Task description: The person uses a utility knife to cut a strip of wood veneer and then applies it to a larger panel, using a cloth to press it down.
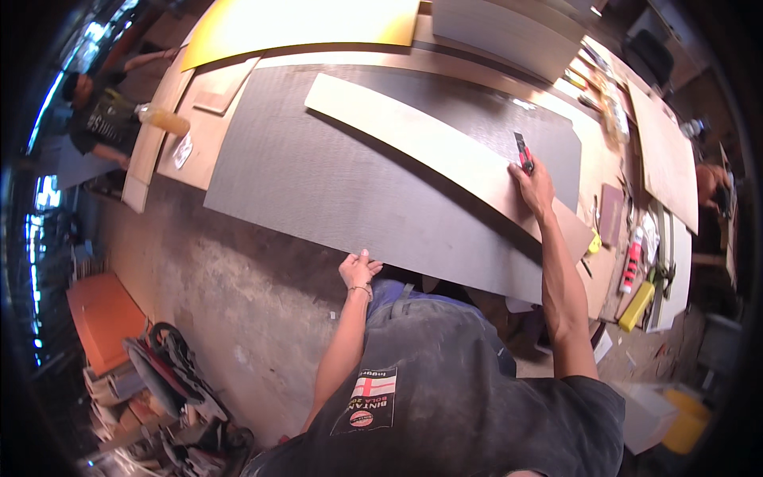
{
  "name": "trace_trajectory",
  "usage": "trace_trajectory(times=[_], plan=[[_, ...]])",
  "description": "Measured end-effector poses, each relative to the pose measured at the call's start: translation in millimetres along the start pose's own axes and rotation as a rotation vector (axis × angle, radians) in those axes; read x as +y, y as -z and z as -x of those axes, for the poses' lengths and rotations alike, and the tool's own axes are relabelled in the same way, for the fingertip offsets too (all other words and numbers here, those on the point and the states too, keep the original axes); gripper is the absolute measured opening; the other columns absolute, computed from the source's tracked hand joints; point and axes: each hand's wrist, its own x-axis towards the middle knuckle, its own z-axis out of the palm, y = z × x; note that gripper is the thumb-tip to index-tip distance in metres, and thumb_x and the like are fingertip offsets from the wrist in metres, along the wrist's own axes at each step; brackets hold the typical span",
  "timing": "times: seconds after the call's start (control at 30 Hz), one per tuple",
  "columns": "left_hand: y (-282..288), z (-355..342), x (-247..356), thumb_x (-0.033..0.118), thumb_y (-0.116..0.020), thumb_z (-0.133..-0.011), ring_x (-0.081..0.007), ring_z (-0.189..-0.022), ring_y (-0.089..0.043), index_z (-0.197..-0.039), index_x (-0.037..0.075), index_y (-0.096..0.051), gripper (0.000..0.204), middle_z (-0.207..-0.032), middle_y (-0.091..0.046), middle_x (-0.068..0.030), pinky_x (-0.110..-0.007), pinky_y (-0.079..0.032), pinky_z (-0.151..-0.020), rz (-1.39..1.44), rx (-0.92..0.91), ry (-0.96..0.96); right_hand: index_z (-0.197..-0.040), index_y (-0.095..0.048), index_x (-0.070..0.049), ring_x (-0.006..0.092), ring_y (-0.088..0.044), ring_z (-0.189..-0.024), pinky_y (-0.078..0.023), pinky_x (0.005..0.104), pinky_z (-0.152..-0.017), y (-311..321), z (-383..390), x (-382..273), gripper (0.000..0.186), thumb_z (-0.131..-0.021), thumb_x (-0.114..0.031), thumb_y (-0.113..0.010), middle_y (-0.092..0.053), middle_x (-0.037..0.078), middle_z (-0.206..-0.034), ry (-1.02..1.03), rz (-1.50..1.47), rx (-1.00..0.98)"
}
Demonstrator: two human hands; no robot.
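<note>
A large grey sheet (318, 183) lies across the worktable, and a long pale board strip (405, 131) rests diagonally on top of it. My right hand (536, 187) is closed around a red and black utility knife (524, 157), its dark blade end pointing away from me. That hand is over the strip's right part, at its far edge. At the near edge of the grey sheet, my left hand (359, 271) is closed on the rim, with its fingertips by the edge. The underside of that grip is hidden.
A yellow-edged sheet (302, 28) covers the far left. A bottle of amber liquid (164, 119) is on the left. Tubes, a yellow tool (637, 307) and a brown box (611, 215) lie right. Another person (99, 119) stands far left. An orange panel (106, 322) leans on the floor.
</note>
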Motion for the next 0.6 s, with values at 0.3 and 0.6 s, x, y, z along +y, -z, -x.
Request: trace_trajectory(times=[0.3, 0.6], plan=[[14, -4, 16, 0.01, -0.066, -0.099, -0.0263, -0.073, -0.073, -0.089, 0.002, -0.052, 0.019, -0.08, -0.062, -0.0112, -0.039, -0.064, -0.062, 0.112, -0.141, 0.118, -0.111, -0.064, -0.002, 0.0261, -0.064, -0.084, -0.049, 0.0398, -0.079, -96, -126, -40, 0.043, -0.087, -0.034, -0.077, -0.068, 0.011, -0.089, 0.213, -0.119, -0.227], [78, -76, 76, 0.017, -0.072, -0.096, -0.0137, -0.065, -0.059, -0.094, 0.009, -0.057, 0.017, -0.079, -0.059, -0.0023, -0.035, -0.057, -0.063, 0.396, 0.073, 0.074, -0.086, -0.057, -0.007, 0.0098, -0.043, -0.072, -0.039, 0.0287, -0.066, -128, -157, -45, 0.031, -0.088, -0.029, -0.079, -0.048, -0.004, -0.075, 0.158, -0.166, -0.24]])
